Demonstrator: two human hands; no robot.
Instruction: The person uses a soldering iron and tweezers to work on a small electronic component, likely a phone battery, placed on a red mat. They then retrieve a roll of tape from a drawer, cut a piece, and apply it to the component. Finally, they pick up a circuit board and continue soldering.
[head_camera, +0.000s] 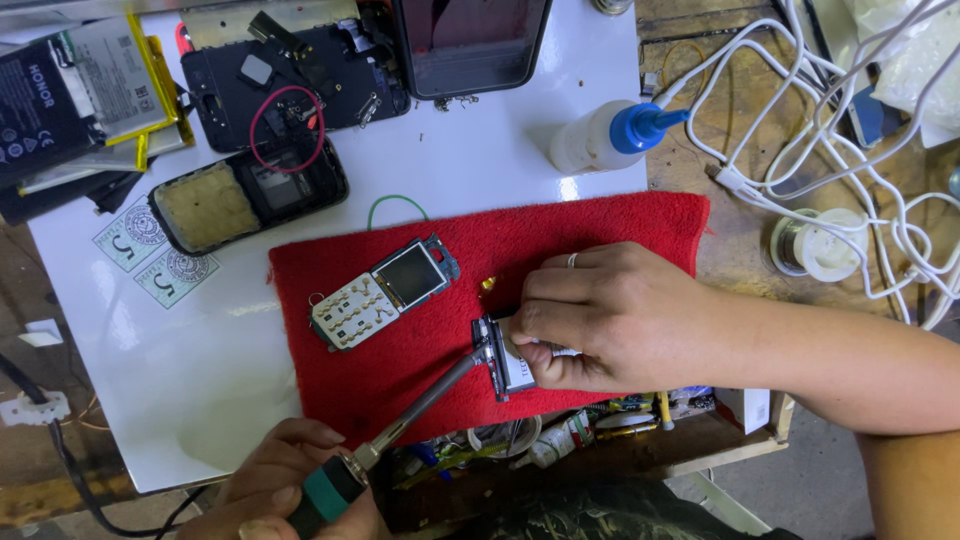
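Soldering iron (420, 405) angled up-right, left hand (290, 480) gripping its handle, right hand (600, 315) pinching small part (505, 360)

Cloth (600, 225) on board (200, 350), keypad board with screen (385, 292) on cloth's left part, right hand (600, 315) pinning small part (503, 358) right of it, soldering iron (400, 425) from left hand (290, 480) below, touching part, squeeze bottle (600, 135) behind cloth, cables (850, 130) far right.

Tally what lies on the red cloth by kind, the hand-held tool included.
Keypad-and-screen board: 1
Small phone part under the right hand: 1
Small brass piece: 1
Soldering iron in the left hand, tip at the part: 1
Total: 4, all on the red cloth.
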